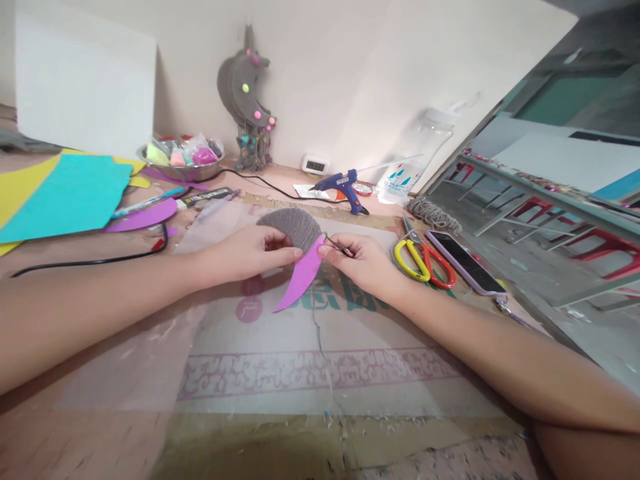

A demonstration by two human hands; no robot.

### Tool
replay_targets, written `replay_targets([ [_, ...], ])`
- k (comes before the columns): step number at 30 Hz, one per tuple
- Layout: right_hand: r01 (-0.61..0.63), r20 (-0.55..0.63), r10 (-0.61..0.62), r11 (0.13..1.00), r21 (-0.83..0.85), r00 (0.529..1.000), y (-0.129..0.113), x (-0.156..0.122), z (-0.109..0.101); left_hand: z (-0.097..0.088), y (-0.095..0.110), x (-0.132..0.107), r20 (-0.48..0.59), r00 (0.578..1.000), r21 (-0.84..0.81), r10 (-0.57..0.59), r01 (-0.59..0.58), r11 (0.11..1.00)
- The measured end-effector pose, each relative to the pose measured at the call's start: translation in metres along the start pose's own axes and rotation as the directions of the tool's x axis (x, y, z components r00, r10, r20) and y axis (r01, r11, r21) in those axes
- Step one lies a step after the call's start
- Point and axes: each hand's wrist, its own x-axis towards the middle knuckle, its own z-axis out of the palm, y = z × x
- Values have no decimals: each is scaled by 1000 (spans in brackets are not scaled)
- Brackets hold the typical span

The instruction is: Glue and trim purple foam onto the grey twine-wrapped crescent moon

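above the middle of the counter (100, 440), over a translucent printed sheet (240, 347), a crescent (303, 277) is held between two hands, its upper part wound in grey yarn (293, 225) and its lower tip bare purple. the left hand (263, 250) grasps the wound part, thumb in front and the other fingers curled behind. the right hand (357, 260) pinches the purple edge where the winding ends, its fingers bent in beside a small dark loop too blurred to make out. a thin grey strand (318, 330) runs down over the sheet below. just beyond the right forearm are scissors (413, 233) with yellow and orange handles, a phone (466, 262) beside them, and a bundle of cord (434, 215) behind. farther back, a blue glue gun (345, 187) stands between a small digital clock (316, 164) and a clear bottle (420, 147). against the pale wall (340, 80) is a grey crescent ornament (231, 87) dotted with coloured balls, with a metal bowl (187, 173) of bright lumps (203, 156) near it. on the left lie a teal sheet (70, 193) over yellow ones (25, 190), a curved purple piece (143, 215) and a black cable (90, 265).
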Motion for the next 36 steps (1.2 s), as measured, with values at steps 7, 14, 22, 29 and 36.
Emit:
replay_targets([
  [7, 6, -1, -6, 1000, 11, 1000, -2, 0, 0, -1, -1, 0, 61, 998, -105, -17, 23, 994],
  [14, 8, -4, -8, 1000, -25, 1000, -3, 0, 0, -1, 3, -2, 89, 996, -122, 11, -1, 993],
  [22, 10, -1, -11, 999, -38, 1000, -1, 0, 0, 0, 5, -2, 19, 999, -21, -46, 46, 999],
  [29, 40, 4, -40, 998, -51, 999, -3, -1, 0, 0, 6, -4, 52, 999, 38, 15, -17, 999],
  [36, 45, -1, -45, 998, -48, 999, -2, -1, 0, -1, 10, -3, -46, 994, 58, 104, -101, 993],
])
